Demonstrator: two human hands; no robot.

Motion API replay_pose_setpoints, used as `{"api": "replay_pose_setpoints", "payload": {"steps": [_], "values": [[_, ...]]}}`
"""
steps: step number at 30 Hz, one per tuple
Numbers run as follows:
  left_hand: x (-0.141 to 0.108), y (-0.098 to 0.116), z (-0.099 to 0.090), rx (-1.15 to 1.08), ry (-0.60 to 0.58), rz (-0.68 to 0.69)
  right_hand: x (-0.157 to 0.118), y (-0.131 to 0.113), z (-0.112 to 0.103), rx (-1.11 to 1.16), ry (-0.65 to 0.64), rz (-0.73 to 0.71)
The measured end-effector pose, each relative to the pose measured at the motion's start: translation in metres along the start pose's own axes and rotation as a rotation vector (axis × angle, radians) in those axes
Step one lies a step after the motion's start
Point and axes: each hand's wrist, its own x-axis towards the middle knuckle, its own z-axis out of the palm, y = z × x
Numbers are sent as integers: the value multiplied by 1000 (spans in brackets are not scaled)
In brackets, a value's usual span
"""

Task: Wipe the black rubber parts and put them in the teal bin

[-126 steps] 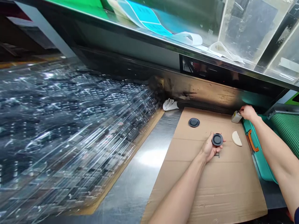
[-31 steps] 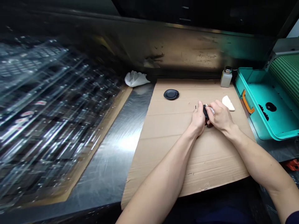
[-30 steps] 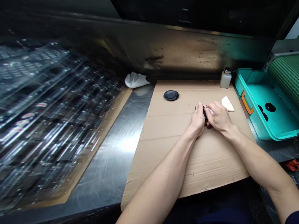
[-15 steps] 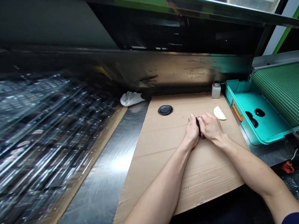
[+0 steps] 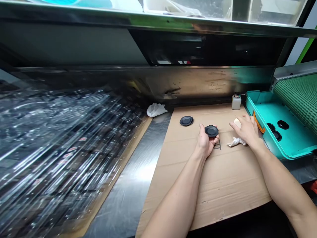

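Note:
My left hand point(image 5: 206, 142) is closed around a black round cap point(image 5: 211, 131) with a small tab on its rim, its dished face turned up. My right hand point(image 5: 247, 129) is at a white half-round pad point(image 5: 237, 123), thumb on one side and fingers on the other; much of the pad is hidden by the hand. Just below that hand lies a crumpled white cloth point(image 5: 236, 142) on the cardboard sheet point(image 5: 178, 185). A second black round cap point(image 5: 186, 121) rests farther back, left of my hands.
A dispenser bottle point(image 5: 236, 101) stands at the cardboard's back edge. On the right, a teal tray point(image 5: 294, 145) holds several black caps, beside a green conveyor belt point(image 5: 299, 89). White crumpled material point(image 5: 156, 109) lies at the back left, near plastic-covered stock point(image 5: 61, 148).
My hands were together on the black cap; now they are apart. The right hand has moved right to the white pad. The crumpled cloth has come into sight, and the view has shifted left.

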Motion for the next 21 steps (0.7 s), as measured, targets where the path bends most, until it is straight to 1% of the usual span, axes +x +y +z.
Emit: {"api": "replay_pose_setpoints", "payload": {"steps": [1,2,4,5,7,9,11,13,14,17,18,21], "values": [[0,0,0,-11,-8,-1,3,3,2,-58,-8,29],[0,-1,0,-24,-18,-1,4,5,5,-91,-44,37],[0,-3,0,-54,-40,-2,5,2,11,-73,-95,4],[0,-4,1,-67,-53,-4,3,-3,14,-29,-83,-23],[0,-6,2,-96,-78,8,-5,-18,22,85,-35,-92],[-1,-8,2,-127,-100,18,-17,-38,30,163,-29,-201],[-2,-8,1,-144,-125,-15,-29,-56,36,159,-46,-320],[-4,-7,0,-151,-145,-55,-36,-67,38,92,-43,-381],[-4,-7,0,-157,-140,-54,-37,-70,38,48,-35,-364],[-4,-7,-1,-178,-72,-13,-35,-74,34,-44,-40,-228],[-3,-7,-1,-179,-61,-26,-35,-74,33,-56,-46,-220],[-1,-8,-2,-167,-82,-106,-35,-73,36,-54,-51,-326]]}}
